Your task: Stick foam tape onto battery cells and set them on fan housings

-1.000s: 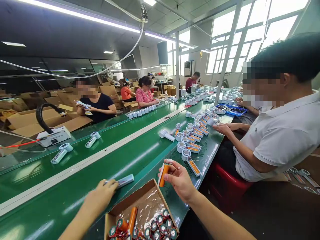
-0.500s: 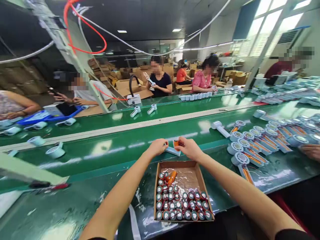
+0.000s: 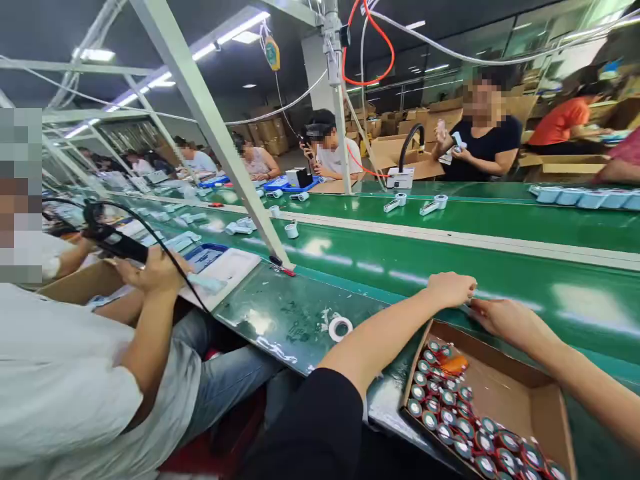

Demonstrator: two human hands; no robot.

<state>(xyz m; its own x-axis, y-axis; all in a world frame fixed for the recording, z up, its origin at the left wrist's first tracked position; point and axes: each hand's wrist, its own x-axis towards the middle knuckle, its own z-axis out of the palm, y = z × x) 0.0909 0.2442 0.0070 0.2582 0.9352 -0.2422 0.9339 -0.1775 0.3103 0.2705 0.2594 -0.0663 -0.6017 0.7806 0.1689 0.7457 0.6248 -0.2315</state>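
Beyond the far rim of a shallow cardboard box [image 3: 543, 393], my left hand [image 3: 451, 291] and my right hand [image 3: 507, 321] nearly meet. The fingers of both are closed around a pale blue plastic housing [image 3: 466, 309], of which just a sliver shows between them. My right fingers hide whether the orange battery is still in their grip. In the box, several battery packs [image 3: 447, 400] with dark round ends and red wires stand along the left and near sides. One orange battery pack [image 3: 455, 365] lies on its side among them.
Past my hands runs a green conveyor belt [image 3: 505, 267] with pale blue housings [image 3: 434, 204] on its far side. A roll of white tape [image 3: 341, 329] lies left of my arm. A co-worker [image 3: 75, 373] sits close on the left, beside a slanted metal post [image 3: 220, 133].
My view has swung left, so the box and my hands appear farther right and the left co-worker shows. My hands have come closer together, and the orange battery in my right fingers no longer shows.
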